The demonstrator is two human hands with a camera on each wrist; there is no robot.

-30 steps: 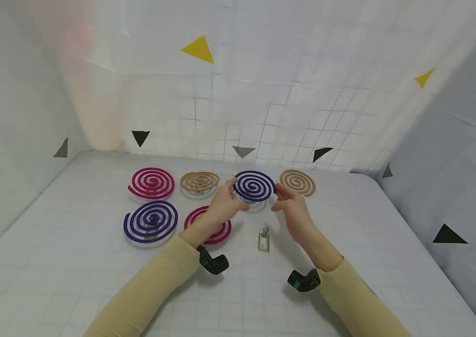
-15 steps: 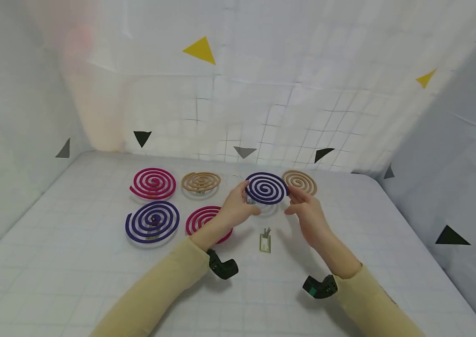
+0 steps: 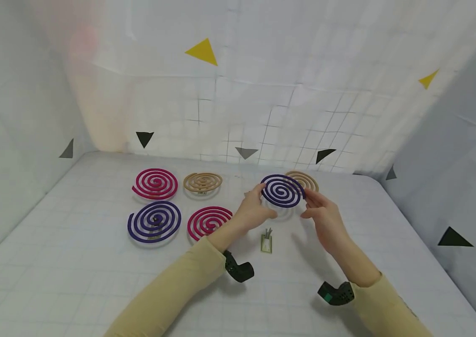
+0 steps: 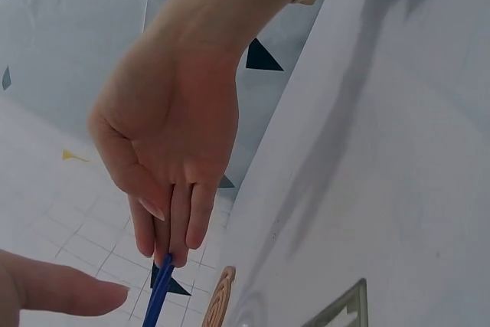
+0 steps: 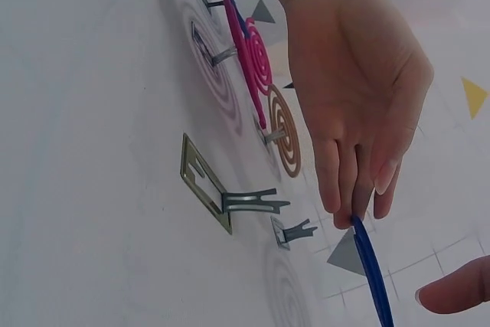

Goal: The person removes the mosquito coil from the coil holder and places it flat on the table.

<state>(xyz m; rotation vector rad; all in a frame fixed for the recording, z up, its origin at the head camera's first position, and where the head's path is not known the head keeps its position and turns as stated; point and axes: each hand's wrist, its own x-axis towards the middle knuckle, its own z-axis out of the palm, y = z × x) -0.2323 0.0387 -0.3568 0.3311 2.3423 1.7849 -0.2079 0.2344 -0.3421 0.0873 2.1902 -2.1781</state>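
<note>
A lab-like booth is suggested by white sheeted walls, marked with grid lines and coloured triangles.

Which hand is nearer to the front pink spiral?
The left. In the head view, the left hand is just right of the front pink spiral; the right hand is farther off, at the right edge of the raised purple spiral.

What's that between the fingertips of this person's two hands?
A purple spiral, spanning from the left hand to the right hand; the head view shows it.
</note>
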